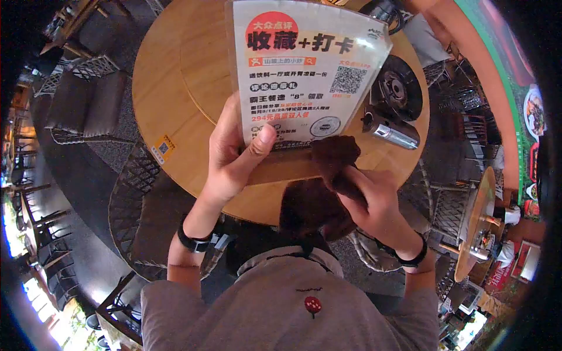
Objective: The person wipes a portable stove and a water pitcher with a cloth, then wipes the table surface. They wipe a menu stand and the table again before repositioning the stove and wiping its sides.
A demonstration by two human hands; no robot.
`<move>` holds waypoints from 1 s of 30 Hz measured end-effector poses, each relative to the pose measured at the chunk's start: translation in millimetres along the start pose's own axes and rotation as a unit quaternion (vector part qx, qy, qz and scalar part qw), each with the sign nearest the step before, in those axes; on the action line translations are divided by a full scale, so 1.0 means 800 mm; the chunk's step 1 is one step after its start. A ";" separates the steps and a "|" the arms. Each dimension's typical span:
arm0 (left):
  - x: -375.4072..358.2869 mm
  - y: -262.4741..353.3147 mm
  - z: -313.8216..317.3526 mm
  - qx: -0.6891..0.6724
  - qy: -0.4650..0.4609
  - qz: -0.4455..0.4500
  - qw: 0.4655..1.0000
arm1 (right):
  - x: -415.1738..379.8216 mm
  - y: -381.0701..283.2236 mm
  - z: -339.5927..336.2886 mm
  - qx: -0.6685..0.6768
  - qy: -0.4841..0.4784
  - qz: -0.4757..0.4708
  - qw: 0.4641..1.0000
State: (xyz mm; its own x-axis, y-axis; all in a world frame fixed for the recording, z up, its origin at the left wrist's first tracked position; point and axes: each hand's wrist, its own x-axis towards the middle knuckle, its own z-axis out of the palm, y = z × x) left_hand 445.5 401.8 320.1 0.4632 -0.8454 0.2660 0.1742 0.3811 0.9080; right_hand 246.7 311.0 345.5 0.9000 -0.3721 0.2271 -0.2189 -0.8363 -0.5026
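My left hand [237, 155] grips the lower left edge of a printed sign [298, 76] with a wooden base, its thumb over the front. The sign is held up above a round wooden table [175, 105]. In my right hand [372, 196] is a dark brown cloth [316, 207], bunched between thumb and fingers. Part of the cloth touches the sign's lower right corner near the base; the rest hangs below it. Both hands are closed.
On the table's right side are a black round burner [400, 88] and a silver cylinder [395, 134]. An orange QR sticker [163, 149] lies at its left edge. Wicker chairs [88, 102] surround it. Another round table [475, 222] stands at the right.
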 end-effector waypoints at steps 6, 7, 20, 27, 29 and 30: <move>-0.012 -0.038 0.033 0.073 0.069 0.056 0.993 | 0.007 -0.017 0.049 0.026 0.055 0.062 0.996; -0.010 -0.044 0.043 0.051 0.104 0.058 0.992 | 0.006 -0.022 0.058 0.038 0.057 0.046 0.997; -0.014 -0.061 0.051 -0.018 0.158 0.077 0.984 | -0.004 0.012 0.070 0.049 0.165 0.115 0.978; -0.016 -0.080 0.061 -0.028 0.200 0.022 0.979 | -0.011 0.021 0.099 -0.011 0.157 0.136 0.978; -0.024 -0.093 0.056 -0.012 0.203 0.002 0.979 | -0.016 0.020 0.108 0.008 0.119 0.152 0.981; -0.025 -0.093 0.057 -0.027 0.203 -0.002 0.979 | -0.020 0.023 0.118 0.052 0.121 0.141 0.981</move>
State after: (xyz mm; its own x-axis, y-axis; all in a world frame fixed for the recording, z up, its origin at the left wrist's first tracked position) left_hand 383.7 373.3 261.6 0.7681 -0.6323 0.1009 0.2173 0.4056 0.8879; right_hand 263.6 339.9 253.6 0.6900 -0.6784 0.2523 -0.3957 -0.6454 -0.6534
